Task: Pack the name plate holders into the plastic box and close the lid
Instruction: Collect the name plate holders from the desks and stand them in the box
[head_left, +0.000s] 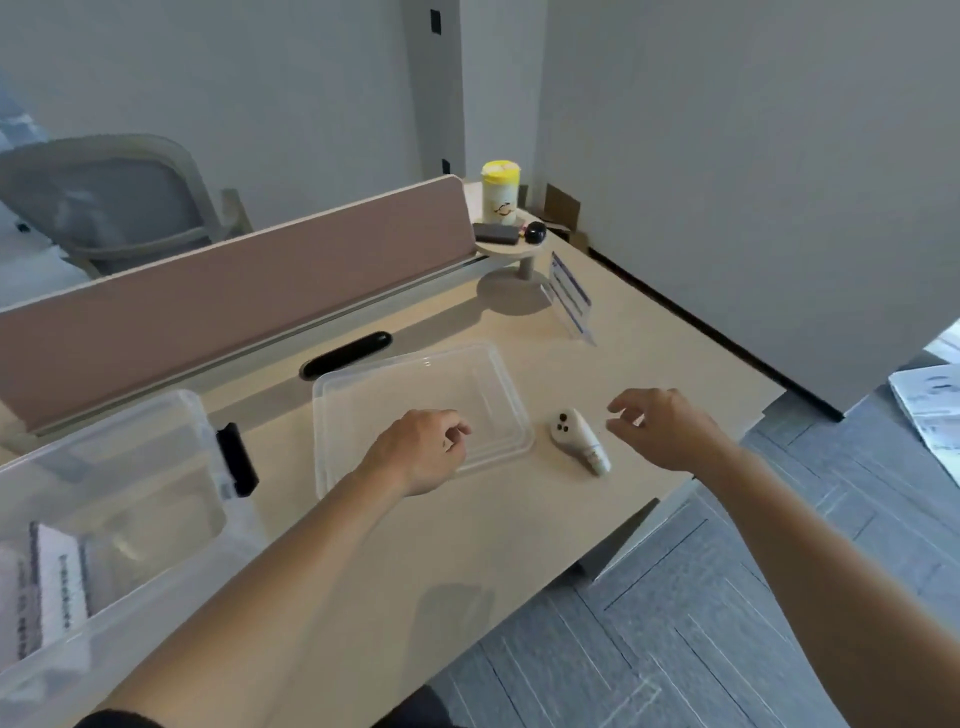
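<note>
A clear plastic box (171, 415) with a black latch (237, 460) stands at the left of the desk; name plate holders (54, 582) with printed cards lie inside it. The box's clear lid (488, 374) lies flat in the middle of the desk. One more clear name plate holder (570, 296) with a blue-striped card stands at the far right. My left hand (423, 452) hovers over the lid's near edge, fingers loosely curled and holding nothing. My right hand (660, 428) hangs above the desk to the right, fingers relaxed, empty.
A white handheld controller (579, 439) lies between my hands. A black cable slot (347, 354) sits behind the lid, before a pink divider (234, 301). A small round shelf (511, 244) holds a yellow-lidded tub (500, 189). The desk edge drops to grey floor at right.
</note>
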